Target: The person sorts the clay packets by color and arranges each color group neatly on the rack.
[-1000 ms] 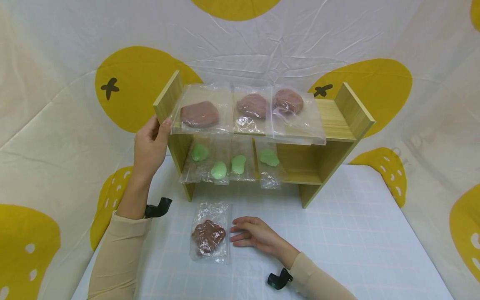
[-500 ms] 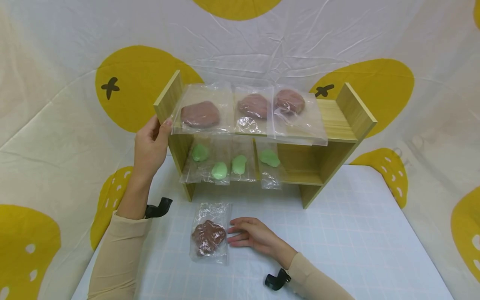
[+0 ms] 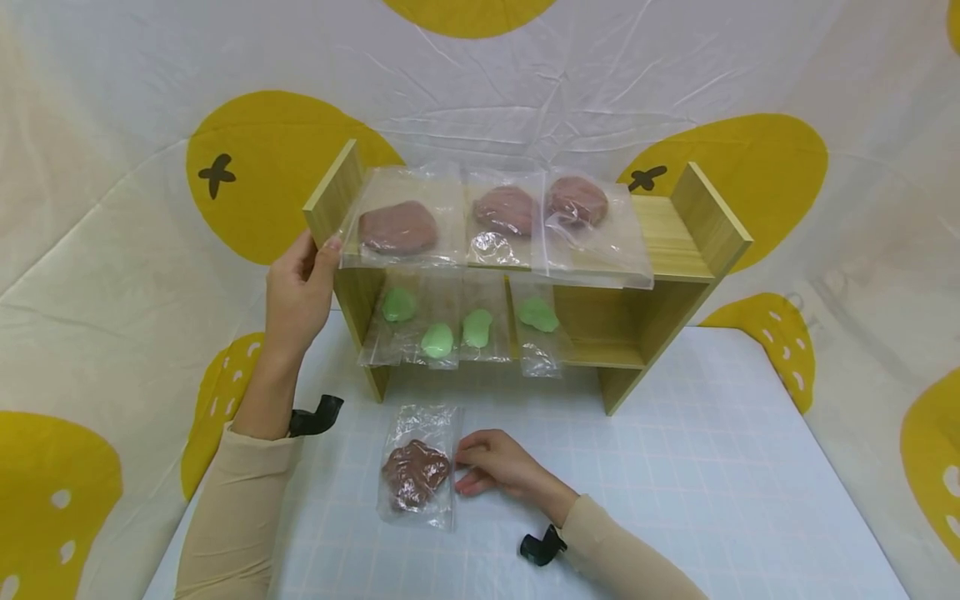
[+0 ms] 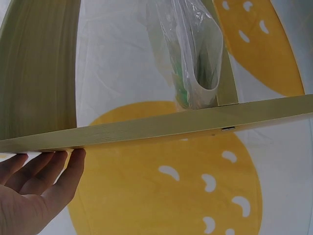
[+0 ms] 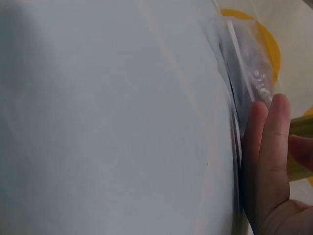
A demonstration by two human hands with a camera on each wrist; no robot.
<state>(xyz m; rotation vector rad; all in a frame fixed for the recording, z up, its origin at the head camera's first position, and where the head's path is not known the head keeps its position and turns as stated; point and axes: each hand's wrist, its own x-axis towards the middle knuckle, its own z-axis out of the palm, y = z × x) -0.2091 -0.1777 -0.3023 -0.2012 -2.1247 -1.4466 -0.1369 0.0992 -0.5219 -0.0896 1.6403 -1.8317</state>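
A clear bag with a glossy brown piece [image 3: 415, 475] lies flat on the table in front of a wooden shelf [image 3: 678, 237]. My right hand [image 3: 506, 471] is at this bag's right edge, fingertips right at the plastic. The right wrist view shows its fingers [image 5: 274, 161] extended and the thumb apart. My left hand [image 3: 300, 292] holds the shelf's left side board, thumb at the front edge beside a bag corner. In the left wrist view, its fingers [image 4: 68, 178] press the board's [image 4: 161, 127] outer face.
Bags with reddish-brown pieces [image 3: 397, 227] lie along the shelf's top, overhanging the front. Several smaller bags with green pieces [image 3: 537, 315] occupy the lower level. A pale checked cloth [image 3: 720, 467] covers the table; a yellow-patterned curtain [image 3: 525, 83] surrounds it.
My right hand has moved slightly left to the edge of the brown piece's bag, and its fingers have drawn in a little. The left hand stays at the shelf's side.
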